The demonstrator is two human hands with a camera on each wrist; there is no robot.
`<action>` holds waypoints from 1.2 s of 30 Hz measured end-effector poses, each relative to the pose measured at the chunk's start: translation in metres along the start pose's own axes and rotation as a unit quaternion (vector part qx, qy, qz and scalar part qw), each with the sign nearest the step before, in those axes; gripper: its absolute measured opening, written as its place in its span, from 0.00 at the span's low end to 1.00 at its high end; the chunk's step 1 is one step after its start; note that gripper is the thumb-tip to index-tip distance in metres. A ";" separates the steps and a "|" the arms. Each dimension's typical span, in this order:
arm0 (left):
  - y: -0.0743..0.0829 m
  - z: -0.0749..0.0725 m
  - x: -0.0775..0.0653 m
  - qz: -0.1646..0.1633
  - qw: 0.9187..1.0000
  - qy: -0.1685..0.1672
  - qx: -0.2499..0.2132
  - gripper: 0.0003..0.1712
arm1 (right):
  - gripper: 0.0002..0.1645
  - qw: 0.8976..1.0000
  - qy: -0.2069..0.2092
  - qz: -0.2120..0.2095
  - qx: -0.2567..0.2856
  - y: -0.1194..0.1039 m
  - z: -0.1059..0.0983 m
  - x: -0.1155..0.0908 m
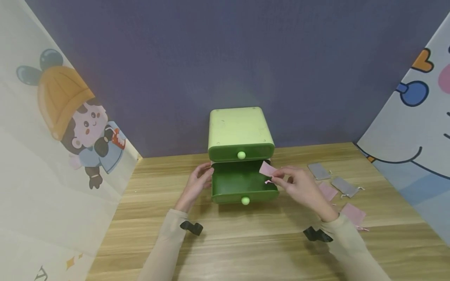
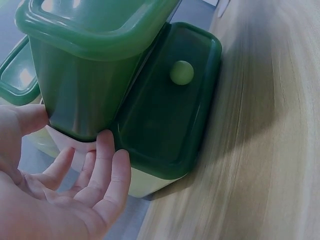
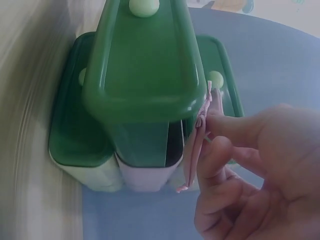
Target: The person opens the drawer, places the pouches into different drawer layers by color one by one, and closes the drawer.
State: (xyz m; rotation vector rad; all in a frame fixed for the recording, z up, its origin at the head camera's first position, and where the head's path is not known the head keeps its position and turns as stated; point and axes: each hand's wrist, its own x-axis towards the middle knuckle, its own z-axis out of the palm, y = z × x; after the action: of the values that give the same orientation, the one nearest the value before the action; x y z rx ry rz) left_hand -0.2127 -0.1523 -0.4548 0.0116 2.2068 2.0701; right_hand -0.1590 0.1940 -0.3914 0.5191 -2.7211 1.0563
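A desktop drawer cabinet (image 1: 239,125) has a pale green top and dark green drawer fronts with round knobs. Its middle drawer (image 1: 242,178) stands pulled out, and its visible floor is bare. At the drawer's left side, my left hand (image 1: 198,183) holds it, thumb at the upper edge and fingertips at the lower edge in the left wrist view. My right hand (image 1: 297,183) pinches a small pink drawstring pouch (image 1: 267,169) between thumb and fingers, over the drawer's right side. The closed bottom drawer (image 2: 167,110) shows in the left wrist view.
Right of the cabinet, two grey pouches (image 1: 318,171) and two pink pouches (image 1: 353,214) lie on the wooden table (image 1: 253,242). A dark blue panel (image 1: 232,58) rises behind the cabinet. Printed side panels (image 1: 52,203) flank the table.
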 end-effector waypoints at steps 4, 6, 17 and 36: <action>0.001 0.000 -0.001 0.001 1.000 0.002 0.001 0.33 | 0.04 1.000 -0.011 -0.005 0.011 -0.004 0.008 0.003; 0.001 0.001 -0.001 0.002 1.000 0.002 0.000 0.34 | 0.04 1.000 -0.012 -0.013 0.014 -0.006 0.011 0.004; 0.001 0.001 -0.002 0.004 1.000 0.011 0.003 0.33 | 0.05 1.000 -0.025 -0.011 0.005 -0.015 0.017 0.010; 0.000 0.002 -0.001 0.004 1.000 0.008 0.004 0.34 | 0.08 1.000 -0.030 -0.003 0.008 -0.017 0.027 0.026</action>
State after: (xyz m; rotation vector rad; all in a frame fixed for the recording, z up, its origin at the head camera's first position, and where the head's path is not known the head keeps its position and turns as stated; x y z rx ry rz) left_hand -0.2115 -0.1509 -0.4544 0.0042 2.2281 2.0715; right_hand -0.1777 0.1572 -0.3930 0.5695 -2.7620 1.0800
